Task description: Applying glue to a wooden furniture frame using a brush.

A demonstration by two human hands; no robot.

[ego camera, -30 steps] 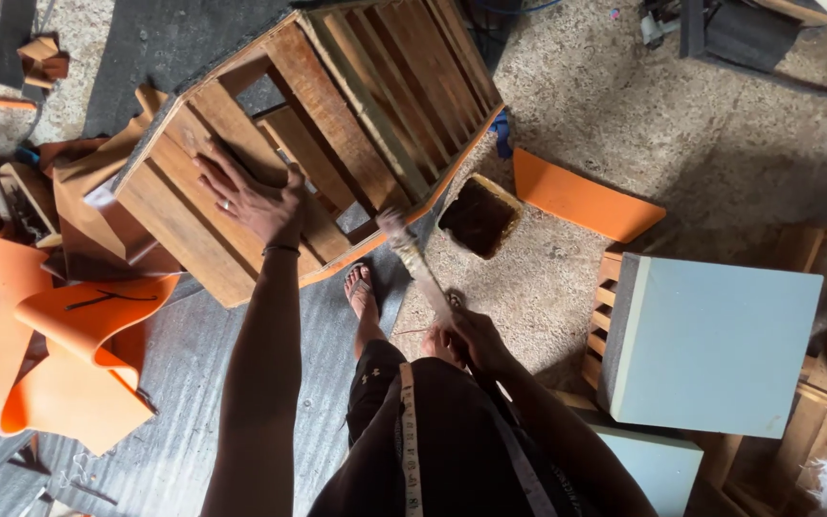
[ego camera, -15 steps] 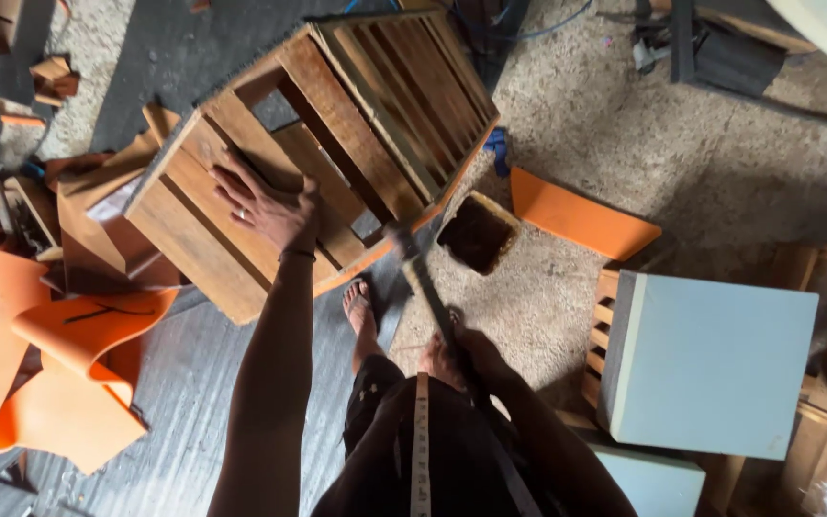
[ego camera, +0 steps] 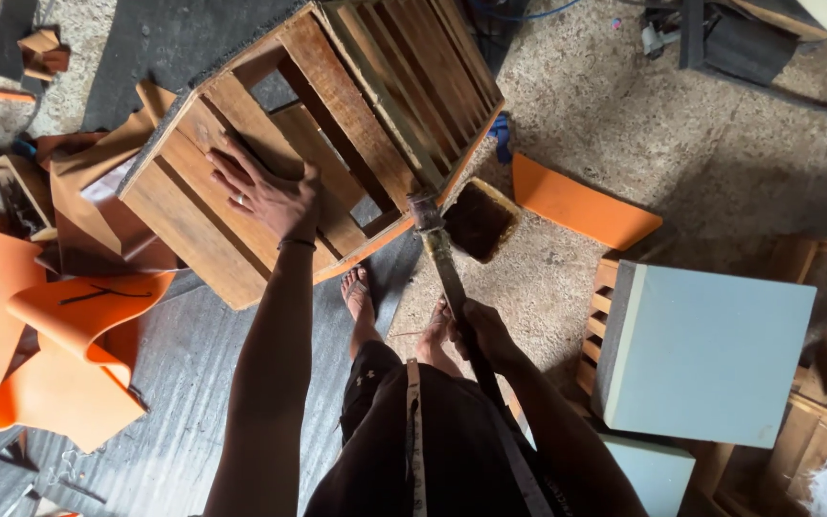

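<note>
Grey foam block [ego camera: 710,354] sat on a small slatted frame [ego camera: 605,321] at right, a second foam piece [ego camera: 648,469] just below it. Orange flat panel [ego camera: 581,203] lay on the gravel floor [ego camera: 720,163]. Orange curled sheets [ego camera: 59,354] were piled at left near wood offcuts [ego camera: 40,48]. A small open box with dark contents [ego camera: 480,220] sat beside the panel.
</note>
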